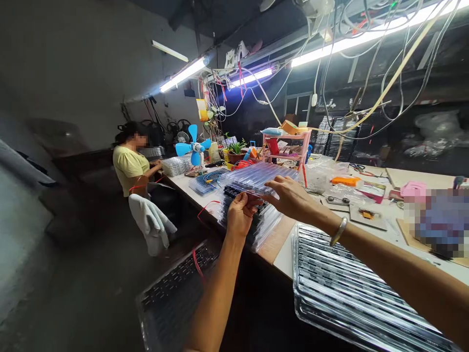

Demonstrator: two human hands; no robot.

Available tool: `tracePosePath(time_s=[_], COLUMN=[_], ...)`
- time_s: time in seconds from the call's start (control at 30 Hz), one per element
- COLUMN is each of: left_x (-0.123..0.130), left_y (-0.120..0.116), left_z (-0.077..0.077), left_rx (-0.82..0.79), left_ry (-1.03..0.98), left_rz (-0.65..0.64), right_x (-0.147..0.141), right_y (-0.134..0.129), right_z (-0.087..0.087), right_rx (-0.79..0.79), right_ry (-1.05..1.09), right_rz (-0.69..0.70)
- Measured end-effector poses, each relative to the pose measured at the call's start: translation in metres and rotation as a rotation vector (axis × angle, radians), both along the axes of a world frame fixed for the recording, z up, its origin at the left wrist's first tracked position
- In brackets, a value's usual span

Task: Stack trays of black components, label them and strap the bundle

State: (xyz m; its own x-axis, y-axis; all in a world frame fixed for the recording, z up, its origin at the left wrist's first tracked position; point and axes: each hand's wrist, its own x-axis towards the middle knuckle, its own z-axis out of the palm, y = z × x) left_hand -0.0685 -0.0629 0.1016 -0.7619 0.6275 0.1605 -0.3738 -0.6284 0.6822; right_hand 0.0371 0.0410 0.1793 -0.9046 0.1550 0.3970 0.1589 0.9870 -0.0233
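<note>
A tall stack of clear plastic trays (pixel 267 173), with dark parts showing along its near side, stands at the table's edge in front of me. My left hand (pixel 241 214) is closed at the stack's near corner, thumb and fingers pinched together. Reaching in from the right, my right hand (pixel 289 196) bends its fingers down over the top tray's edge, its fingertips close to the left hand's. A thin reddish line shows between the fingertips, too small to name. Left of the stack, a red string (pixel 205 209) hangs loosely over the table edge.
More clear trays (pixel 330 274) lie at the right front; another tray (pixel 176 293) sits low at the left. A blue fan (pixel 194 146), pink rack (pixel 286 146) and tools stand behind. A co-worker (pixel 132 161) sits at the left. Cables (pixel 366 117) hang overhead.
</note>
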Motion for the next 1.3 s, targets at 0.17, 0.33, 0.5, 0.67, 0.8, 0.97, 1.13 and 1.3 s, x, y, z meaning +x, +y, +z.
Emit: tracePosePath(time_s=[0.17, 0.33, 0.5, 0.67, 0.8, 0.97, 1.13, 1.3], left_x=[0.003, 0.004, 0.006, 0.007, 0.008, 0.01, 0.01, 0.01], left_y=[0.002, 0.002, 0.001, 0.003, 0.003, 0.003, 0.002, -0.005], left_z=[0.0, 0.0, 0.002, 0.004, 0.004, 0.007, 0.013, 0.014], left_rx=[0.012, 0.012, 0.008, 0.001, -0.017, -0.042, -0.058, -0.136], left_ry=[0.026, 0.039, 0.047, 0.035, 0.026, 0.025, 0.018, -0.005], left_rz=[0.012, 0.021, 0.022, 0.038, 0.049, 0.052, 0.053, 0.059], right_x=[0.001, -0.001, -0.001, -0.001, -0.001, -0.006, -0.012, -0.015], right_y=[-0.001, 0.0, 0.0, -0.004, -0.014, -0.021, -0.017, -0.006], right_z=[0.003, 0.003, 0.004, 0.002, -0.001, 0.006, 0.015, 0.031], right_rx=[0.042, 0.037, 0.043, 0.151, 0.376, 0.416, 0.38, 0.433], right_ry=[-0.044, -0.041, -0.028, -0.081, -0.176, -0.237, -0.241, -0.132], right_rz=[-0.013, -0.002, -0.008, 0.005, 0.054, 0.071, 0.125, 0.038])
